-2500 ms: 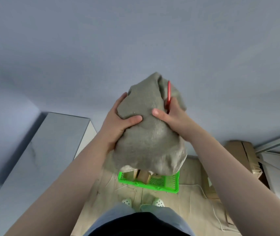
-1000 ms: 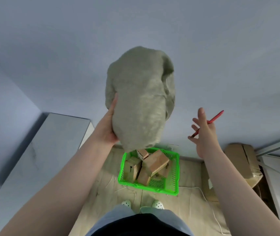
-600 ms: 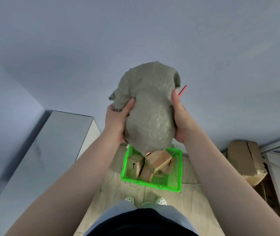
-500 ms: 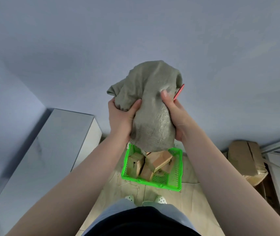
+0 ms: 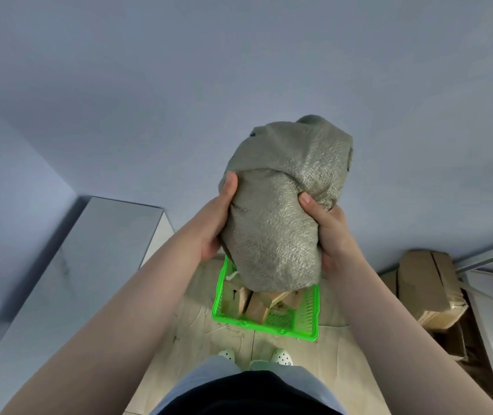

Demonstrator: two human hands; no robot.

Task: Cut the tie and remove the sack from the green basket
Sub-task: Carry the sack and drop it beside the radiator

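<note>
A grey-green woven sack is bunched up in the air in front of me, well above the green basket on the floor. My left hand grips the sack's left side, thumb up along the fabric. My right hand grips its right side, thumb pressed into the weave. Several small cardboard boxes lie in the basket under the sack. The red cutter seen earlier in my right hand is hidden behind the sack. No tie is visible.
A grey-topped cabinet runs along the left wall. Stacked cardboard lies at the right by a white panel. My feet in white clogs stand just before the basket on the pale wooden floor.
Both hands have gathered the sack and shifted it right and lower, nearer the basket. The red cutter tip at my right hand is no longer visible.
</note>
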